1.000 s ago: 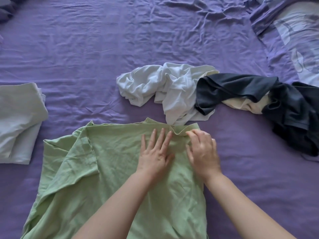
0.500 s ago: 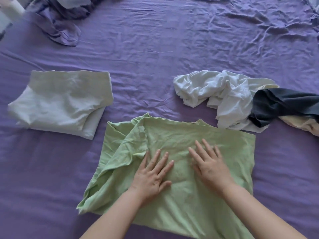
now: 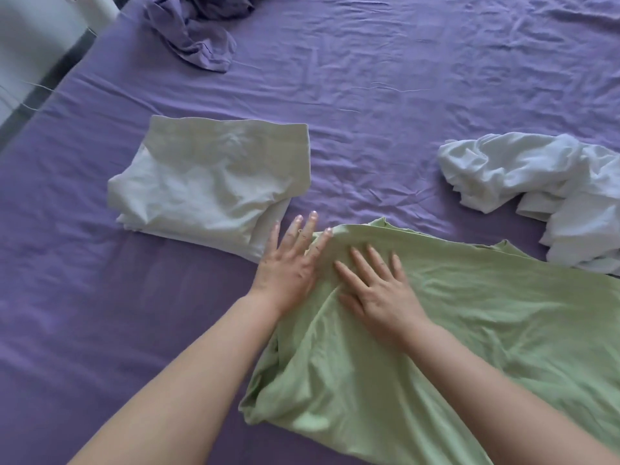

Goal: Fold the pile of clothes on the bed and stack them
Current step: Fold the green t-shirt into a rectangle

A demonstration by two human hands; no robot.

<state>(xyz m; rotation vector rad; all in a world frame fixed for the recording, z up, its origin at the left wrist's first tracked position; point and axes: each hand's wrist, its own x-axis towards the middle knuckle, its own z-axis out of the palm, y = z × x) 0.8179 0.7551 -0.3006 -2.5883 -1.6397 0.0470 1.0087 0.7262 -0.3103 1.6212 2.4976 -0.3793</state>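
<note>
Both hands have shifted to the green garment's (image 3: 469,330) left edge; left hand (image 3: 288,266) and right hand (image 3: 375,290) lie flat, fingers spread, beside the folded pale garment (image 3: 208,182).

On the bed (image 3: 385,78), a folded garment (image 3: 208,182) lies at the left, a spread T-shirt (image 3: 469,330) near and to the right. Both hands rest on the T-shirt's left edge, the left hand (image 3: 290,266) beside the right hand (image 3: 375,290). A crumpled garment (image 3: 523,169) lies far right, a bunched cloth (image 3: 198,31) behind.
</note>
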